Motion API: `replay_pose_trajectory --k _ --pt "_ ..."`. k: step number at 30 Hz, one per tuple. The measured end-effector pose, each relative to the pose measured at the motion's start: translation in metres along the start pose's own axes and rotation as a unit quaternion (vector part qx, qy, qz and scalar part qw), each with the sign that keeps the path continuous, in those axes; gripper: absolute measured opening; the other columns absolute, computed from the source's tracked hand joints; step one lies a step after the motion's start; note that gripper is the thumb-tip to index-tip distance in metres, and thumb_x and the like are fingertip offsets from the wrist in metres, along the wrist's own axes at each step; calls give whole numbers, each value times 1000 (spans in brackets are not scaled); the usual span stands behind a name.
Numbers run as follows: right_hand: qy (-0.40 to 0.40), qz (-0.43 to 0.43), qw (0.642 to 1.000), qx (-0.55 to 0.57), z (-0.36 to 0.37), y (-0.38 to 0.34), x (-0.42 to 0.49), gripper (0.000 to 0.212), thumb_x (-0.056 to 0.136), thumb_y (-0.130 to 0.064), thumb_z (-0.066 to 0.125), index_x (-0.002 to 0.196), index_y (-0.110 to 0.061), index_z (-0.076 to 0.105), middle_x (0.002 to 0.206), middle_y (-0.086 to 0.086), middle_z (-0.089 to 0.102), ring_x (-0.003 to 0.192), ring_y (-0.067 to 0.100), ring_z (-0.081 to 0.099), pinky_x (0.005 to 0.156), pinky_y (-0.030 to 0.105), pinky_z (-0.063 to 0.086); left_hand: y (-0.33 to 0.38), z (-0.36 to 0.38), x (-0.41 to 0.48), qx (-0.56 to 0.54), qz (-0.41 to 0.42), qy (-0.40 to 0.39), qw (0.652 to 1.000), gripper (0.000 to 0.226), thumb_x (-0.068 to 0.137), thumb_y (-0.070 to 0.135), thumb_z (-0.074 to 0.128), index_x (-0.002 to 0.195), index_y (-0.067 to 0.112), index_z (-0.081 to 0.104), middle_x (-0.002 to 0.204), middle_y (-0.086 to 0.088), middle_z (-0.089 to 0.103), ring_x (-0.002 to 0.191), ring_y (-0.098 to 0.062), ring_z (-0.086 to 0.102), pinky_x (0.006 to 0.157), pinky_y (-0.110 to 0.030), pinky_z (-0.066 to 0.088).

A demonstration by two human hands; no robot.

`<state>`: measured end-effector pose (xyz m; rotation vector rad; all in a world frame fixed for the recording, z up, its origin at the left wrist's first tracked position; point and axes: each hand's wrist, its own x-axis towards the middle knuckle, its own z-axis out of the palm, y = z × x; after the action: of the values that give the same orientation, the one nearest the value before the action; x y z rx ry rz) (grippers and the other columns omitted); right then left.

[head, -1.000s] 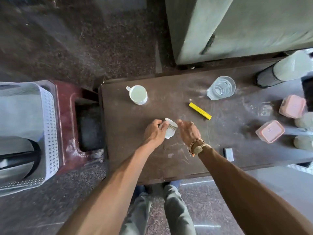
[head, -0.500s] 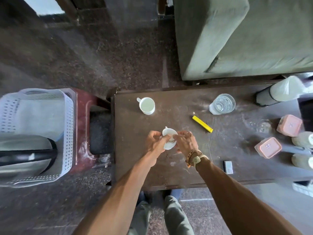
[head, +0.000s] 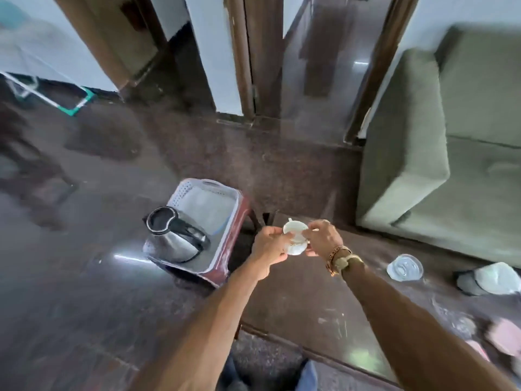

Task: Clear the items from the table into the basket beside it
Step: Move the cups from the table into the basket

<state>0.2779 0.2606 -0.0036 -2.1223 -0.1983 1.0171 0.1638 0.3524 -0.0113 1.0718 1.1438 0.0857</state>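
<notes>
A small white cup is held up between both hands over the left end of the dark table. My left hand grips its left side and my right hand pinches its right rim. The white perforated basket stands to the left on a red stool, with a steel kettle lying inside it. A second white cup seen earlier on the table is hidden behind my hands or out of sight.
A clear glass and a dark bottle with a pale wrap stand on the table at right. Pink-lidded boxes blur at the right edge. A green sofa lies behind the table. Doorways open beyond the dark floor.
The cup has been lifted off the table and carried left between both hands. The head view has swung up and left, bringing the basket and kettle nearer the centre.
</notes>
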Motion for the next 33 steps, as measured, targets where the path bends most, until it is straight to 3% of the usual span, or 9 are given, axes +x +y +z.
replay_pose_trajectory --k 2,4,6,8,13,19,24,28,33 --pt "-25 -39 997 -55 15 -25 -8 24 90 -18 63 112 -7 61 98 14 65 87 36 70 75 45 61 7 -29 -5 -7 10 3 1000 21 80 24 79 93 21 63 92 -9 70 89 -24 70 86 -42 59" --pt "-39 -58 994 -86 36 -45 -16 28 93 -17 61 115 0 60 95 14 63 95 39 69 82 49 59 12 -59 -8 -3 12 8 1000 19 80 27 78 91 20 64 78 -6 68 72 -19 67 71 -35 59" --pt "-29 -67 992 -101 59 -64 -23 32 91 -17 62 120 -3 61 104 12 64 102 36 67 87 44 58 19 -87 -11 -6 9 10 1000 16 79 25 77 83 17 64 67 -5 64 55 -15 60 54 -27 55" --pt "-21 -94 987 -132 82 -84 -33 28 89 -20 62 115 -10 67 113 9 66 104 29 66 87 34 56 27 -115 -12 -7 14 23 1000 17 79 19 76 71 18 61 61 -6 58 48 -14 52 50 -25 47" --pt "42 -142 973 -179 128 -136 -46 17 82 -20 64 94 -16 74 96 10 74 92 32 70 85 40 57 64 -176 -14 28 73 42 996 14 71 19 79 73 17 66 69 -11 68 61 -23 69 66 -38 62" --pt "57 -160 972 -162 157 -187 -43 20 81 -22 67 100 -20 72 99 8 74 96 30 69 91 37 54 107 -222 -4 67 126 70 987 13 68 23 80 66 19 68 67 -7 68 62 -22 64 73 -42 60" --pt "43 -168 967 -187 175 -189 -30 19 83 -20 66 100 -19 72 102 8 73 100 30 67 92 36 52 103 -236 16 97 104 54 988 13 78 21 78 84 15 67 89 -16 71 68 -22 64 74 -40 60" --pt "11 -161 969 -190 187 -188 -7 23 84 -18 65 105 -18 73 106 7 73 102 28 66 89 32 52 99 -243 31 91 71 65 991 24 79 14 73 102 5 70 85 -17 68 67 -21 61 66 -34 54" --pt "4 -178 954 -241 194 -208 18 25 86 -17 62 109 -17 73 112 9 70 108 30 63 82 24 44 117 -246 53 109 85 45 989 28 90 11 64 114 -5 64 91 -11 64 79 -23 64 81 -37 58"
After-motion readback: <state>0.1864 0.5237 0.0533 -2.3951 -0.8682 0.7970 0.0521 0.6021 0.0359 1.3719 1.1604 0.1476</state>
